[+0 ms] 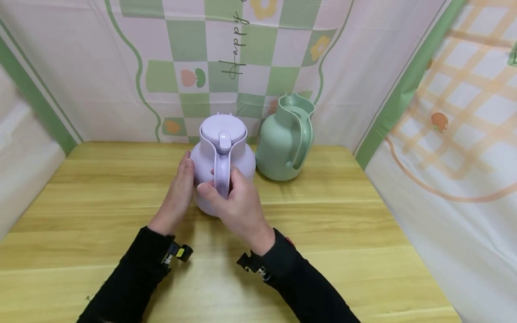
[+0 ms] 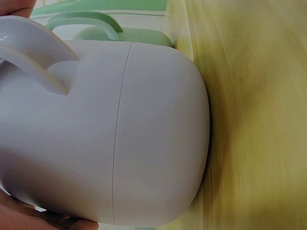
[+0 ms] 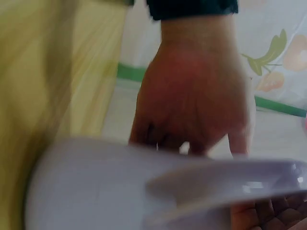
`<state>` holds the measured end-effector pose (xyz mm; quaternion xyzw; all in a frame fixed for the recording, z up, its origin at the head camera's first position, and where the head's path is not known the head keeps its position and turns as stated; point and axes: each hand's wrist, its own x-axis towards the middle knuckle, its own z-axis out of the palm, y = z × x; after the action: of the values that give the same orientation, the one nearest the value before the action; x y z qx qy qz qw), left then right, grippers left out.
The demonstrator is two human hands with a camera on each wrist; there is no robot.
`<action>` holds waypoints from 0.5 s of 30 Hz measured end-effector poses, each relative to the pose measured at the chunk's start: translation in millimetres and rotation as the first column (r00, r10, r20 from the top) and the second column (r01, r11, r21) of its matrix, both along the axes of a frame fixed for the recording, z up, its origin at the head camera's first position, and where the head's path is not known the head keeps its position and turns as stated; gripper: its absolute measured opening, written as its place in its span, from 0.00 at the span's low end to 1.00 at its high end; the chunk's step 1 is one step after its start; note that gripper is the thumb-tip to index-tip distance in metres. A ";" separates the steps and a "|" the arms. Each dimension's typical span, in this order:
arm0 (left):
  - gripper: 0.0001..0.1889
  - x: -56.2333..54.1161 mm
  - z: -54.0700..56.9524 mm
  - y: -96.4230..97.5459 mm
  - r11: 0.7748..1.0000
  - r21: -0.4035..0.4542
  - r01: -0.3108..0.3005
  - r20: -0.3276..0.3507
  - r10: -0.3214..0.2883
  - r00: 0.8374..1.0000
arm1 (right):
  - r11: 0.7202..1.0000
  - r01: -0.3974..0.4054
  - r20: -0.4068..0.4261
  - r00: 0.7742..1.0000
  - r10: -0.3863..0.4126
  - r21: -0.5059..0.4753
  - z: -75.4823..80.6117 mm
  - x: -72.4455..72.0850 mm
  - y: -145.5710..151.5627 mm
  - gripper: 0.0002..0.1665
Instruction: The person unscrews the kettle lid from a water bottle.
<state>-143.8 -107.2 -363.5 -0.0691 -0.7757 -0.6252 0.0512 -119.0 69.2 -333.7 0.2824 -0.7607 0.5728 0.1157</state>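
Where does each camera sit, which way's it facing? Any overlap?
Head: worn there, looks forward and down at a lilac jug, green jug and table; left hand, right hand and black sleeves show.
Left wrist: worn there, sideways, faces the lilac jug's side; left hand lower left, bit of right hand upper left.
Right wrist: worn there, sideways, faces past the lilac jug to patterned fabric; left hand at top, part of right hand lower right.
Shared: head and left wrist both show both jugs.
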 end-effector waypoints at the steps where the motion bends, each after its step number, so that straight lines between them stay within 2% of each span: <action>1: 0.36 0.0 -0.3 0.2 1.000 0.010 0.001 -0.003 -0.001 1.000 | 1.000 -0.018 0.026 1.000 0.018 -0.023 -0.8 0.4 -1.6 0.42; 4: 0.35 0.5 -1.1 0.6 1.000 0.020 0.000 -0.005 0.000 1.000 | 0.994 -0.057 0.077 0.995 0.064 -0.091 -4.2 0.7 -6.2 0.30; 8: 0.36 1.7 -1.4 0.7 1.000 0.007 0.000 -0.002 0.000 1.000 | 0.983 -0.087 0.107 0.989 0.105 -0.163 -8.6 -0.5 -12.3 0.15; 12: 0.37 2.1 -1.8 0.2 1.000 -0.006 -0.005 0.000 0.005 1.000 | 0.959 -0.133 0.147 0.974 0.173 -0.249 -12.7 -2.4 -17.6 0.13; 15: 0.36 2.3 -1.7 -0.2 1.000 -0.022 -0.011 -0.021 0.011 1.000 | 0.953 -0.138 0.150 0.971 0.184 -0.270 -15.4 -3.6 -20.1 0.13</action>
<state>-141.5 -107.5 -365.2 -0.0718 -0.7825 -0.6154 0.0619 -122.5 49.0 -349.1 0.2753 -0.6613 0.6968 0.0375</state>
